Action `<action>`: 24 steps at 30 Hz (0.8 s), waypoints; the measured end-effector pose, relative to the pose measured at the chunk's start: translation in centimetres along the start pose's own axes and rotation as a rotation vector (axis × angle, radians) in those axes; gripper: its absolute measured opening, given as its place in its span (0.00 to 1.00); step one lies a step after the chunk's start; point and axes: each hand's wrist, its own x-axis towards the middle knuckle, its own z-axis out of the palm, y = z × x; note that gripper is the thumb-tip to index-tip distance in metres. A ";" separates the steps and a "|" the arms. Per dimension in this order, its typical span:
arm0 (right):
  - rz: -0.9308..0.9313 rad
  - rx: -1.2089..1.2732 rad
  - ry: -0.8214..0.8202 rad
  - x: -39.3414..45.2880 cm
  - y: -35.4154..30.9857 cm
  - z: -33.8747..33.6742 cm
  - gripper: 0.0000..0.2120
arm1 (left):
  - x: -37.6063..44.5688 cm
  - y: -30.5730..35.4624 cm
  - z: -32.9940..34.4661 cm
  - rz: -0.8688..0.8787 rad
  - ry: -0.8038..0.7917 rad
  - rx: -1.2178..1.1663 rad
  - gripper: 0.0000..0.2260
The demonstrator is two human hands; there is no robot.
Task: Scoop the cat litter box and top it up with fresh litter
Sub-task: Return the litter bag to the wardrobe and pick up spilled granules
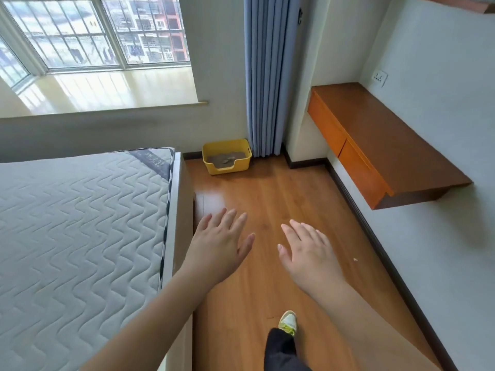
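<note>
Bedroom, daylight from a bay window (93, 33) top left, white frames, apartment blocks outside. Glossy sill (107, 89) under it catches the glare. Walls (442, 76) plain white, dark skirting along the base. Floor (267, 199) is orange-brown wood laminate, bright reflection patch near the bed. Bare quilted grey mattress (80, 223) on a pale bed frame, left side. Blue-grey curtain (267, 76) bunched in the corner. Wall-mounted wooden worktop (388, 135) with orange drawer fronts on the right, socket plate (380, 77) above it.
</note>
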 end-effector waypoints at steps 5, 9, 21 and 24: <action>0.008 0.014 -0.018 9.5 5.0 -0.8 0.27 | 10.2 0.1 0.4 -0.002 -0.018 0.014 0.34; -0.037 0.008 -0.031 16.3 7.8 -1.9 0.37 | 16.7 0.5 -0.2 -0.015 -0.028 0.016 0.35; -0.105 0.011 -0.109 36.5 7.7 -2.4 0.26 | 34.1 -7.1 1.9 -0.087 -0.031 -0.033 0.34; -0.096 -0.011 -0.111 42.4 6.6 -1.6 0.26 | 39.4 -10.3 2.7 -0.059 -0.040 -0.031 0.34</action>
